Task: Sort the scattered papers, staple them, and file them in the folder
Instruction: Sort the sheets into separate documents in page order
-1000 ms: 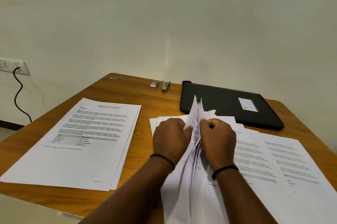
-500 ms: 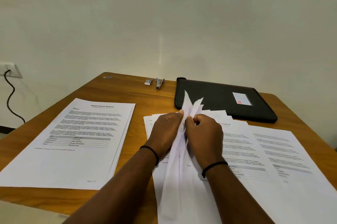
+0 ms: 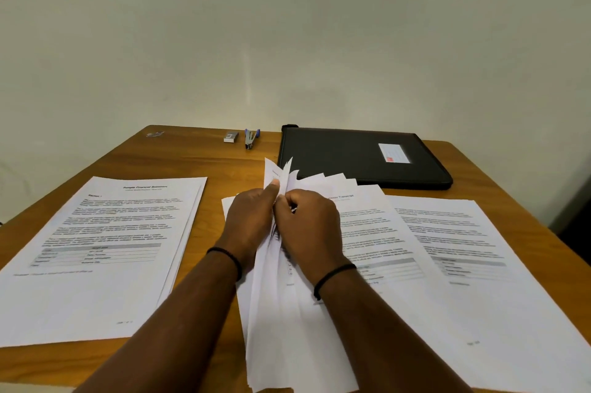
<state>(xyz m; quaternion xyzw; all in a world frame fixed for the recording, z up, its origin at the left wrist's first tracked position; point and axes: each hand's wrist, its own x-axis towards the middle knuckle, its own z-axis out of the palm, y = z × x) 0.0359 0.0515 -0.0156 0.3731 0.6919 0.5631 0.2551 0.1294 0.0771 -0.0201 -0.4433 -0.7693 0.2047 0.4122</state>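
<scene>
A fanned bundle of white printed sheets [image 3: 281,322] stands half lifted at the table's middle. My left hand [image 3: 251,221] and my right hand [image 3: 311,226] both pinch its upper sheets, whose top corners stick up between the hands. A neat pile headed as a financial statement [image 3: 105,252] lies flat to the left. More printed pages [image 3: 463,252] spread out to the right. The closed black folder [image 3: 358,155] lies at the back right. A small blue stapler [image 3: 251,138] sits at the back edge.
A small box of staples [image 3: 231,137] lies left of the stapler, and a tiny shiny item [image 3: 155,134] rests at the back left corner. The wooden table [image 3: 198,162] meets a plain wall behind.
The hands have shifted slightly within the bundle, leafing through its top sheets. The camera has panned, so the wall socket at the left is out of view.
</scene>
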